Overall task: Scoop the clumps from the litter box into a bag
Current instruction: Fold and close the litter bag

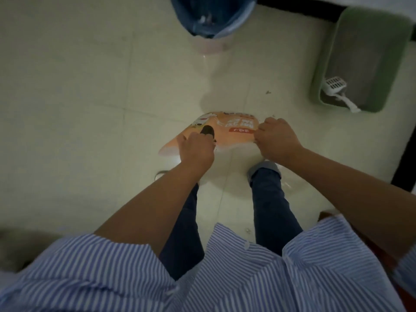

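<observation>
An orange printed bag hangs low over the tiled floor in front of my feet. My left hand grips its left top edge and my right hand grips its right top edge. A green litter box with grey litter stands on the floor at the upper right. A white slotted scoop lies inside its near end, handle sticking over the rim. A bin lined with a blue bag stands at the top centre.
Pale floor tiles stretch out to the left. A dark baseboard runs along the right wall and behind the litter box. Small bits of litter lie on the floor between the bag and the box.
</observation>
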The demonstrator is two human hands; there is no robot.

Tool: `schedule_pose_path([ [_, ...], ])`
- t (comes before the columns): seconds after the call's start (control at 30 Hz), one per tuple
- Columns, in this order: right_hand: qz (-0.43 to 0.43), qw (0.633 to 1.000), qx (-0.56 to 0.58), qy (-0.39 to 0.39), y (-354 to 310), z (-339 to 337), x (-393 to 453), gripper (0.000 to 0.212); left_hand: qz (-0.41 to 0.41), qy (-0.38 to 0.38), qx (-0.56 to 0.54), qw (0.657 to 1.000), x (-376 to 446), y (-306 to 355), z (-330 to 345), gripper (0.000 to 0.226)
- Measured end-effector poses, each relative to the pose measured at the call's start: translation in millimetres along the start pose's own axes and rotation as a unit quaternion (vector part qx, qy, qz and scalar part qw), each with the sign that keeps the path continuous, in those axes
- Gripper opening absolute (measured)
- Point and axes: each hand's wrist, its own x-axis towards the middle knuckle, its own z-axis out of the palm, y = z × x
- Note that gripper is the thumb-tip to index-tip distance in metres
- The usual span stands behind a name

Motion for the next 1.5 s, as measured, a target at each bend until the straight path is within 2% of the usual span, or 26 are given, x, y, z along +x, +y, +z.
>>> schedule_pose_path([
  [0.07,-0.022,1.000,0.005,-0.018,-47.0,-18.9,36.6,0.024,-0.038,0.009,-0.043,0.998,-10.9,-59.8,11.0,0.026],
  [0.1,-0.044,0.999,0.000,-0.004,-72.7,-28.2,54.9,0.021,-0.058,0.010,-0.063,0.996,-17.8,-90.0,16.0,0.027],
  [0.13,-0.065,0.998,0.002,0.001,-99.7,-37.0,70.8,0.025,-0.078,0.007,-0.082,0.993,-26.4,-119.9,21.8,0.026],
  [0.23,-0.165,0.986,-0.010,-0.018,-176.8,-55.0,115.4,0.034,-0.132,-0.001,-0.140,0.981,-57.2,-203.4,39.3,0.025],
  [0.33,-0.254,0.967,-0.021,-0.003,-245.6,-75.5,163.8,0.021,-0.184,0.004,-0.186,0.965,-84.5,-277.2,55.3,0.025],
  [0.4,-0.271,0.962,-0.006,0.002,-289.1,-82.7,197.4,0.014,-0.228,0.006,-0.211,0.951,-96.9,-322.8,64.4,0.025],
  [0.47,-0.298,0.954,0.013,-0.026,-339.2,-97.7,222.5,0.009,-0.265,-0.010,-0.228,0.937,-107.7,-365.1,74.6,0.025],
  [0.63,-0.324,0.940,-0.033,-0.097,-439.4,-129.0,301.8,0.016,-0.347,-0.025,-0.269,0.898,-131.1,-471.0,81.2,0.028],
  [0.7,-0.375,0.926,-0.003,-0.037,-479.1,-148.0,333.5,0.010,-0.359,-0.034,-0.302,0.883,-140.1,-514.9,78.7,0.028],
  [0.8,-0.372,0.923,-0.008,-0.096,-534.6,-169.1,380.4,0.013,-0.378,-0.041,-0.378,0.845,-149.2,-578.7,73.5,0.029],
  [0.83,-0.386,0.919,-0.004,-0.080,-549.4,-173.6,394.5,0.015,-0.381,-0.045,-0.393,0.836,-149.8,-599.2,71.9,0.029],
  [0.9,-0.429,0.902,0.001,-0.054,-581.2,-182.9,421.5,0.027,-0.377,-0.053,-0.404,0.832,-147.6,-642.3,71.8,0.030],
  [0.97,-0.458,0.888,0.008,-0.045,-614.2,-191.9,449.5,0.011,-0.380,-0.054,-0.415,0.825,-148.2,-682.0,76.1,0.030],
  [1.03,-0.489,0.871,0.022,-0.033,-650.1,-199.7,476.9,0.014,-0.384,-0.047,-0.426,0.818,-149.5,-721.2,84.6,0.029],
  [1.17,-0.534,0.844,-0.006,-0.049,-727.1,-215.4,524.7,0.004,-0.375,-0.018,-0.465,0.802,-156.3,-797.1,106.7,0.025],
  [1.33,-0.543,0.839,-0.004,-0.026,-826.6,-240.3,564.7,0.030,-0.367,0.010,-0.488,0.792,-178.0,-903.2,129.2,0.030],
  [1.5,-0.552,0.833,-0.034,-0.002,-920.6,-257.8,612.2,0.028,-0.378,0.022,-0.486,0.788,-199.7,-1003.9,141.7,0.031],
])
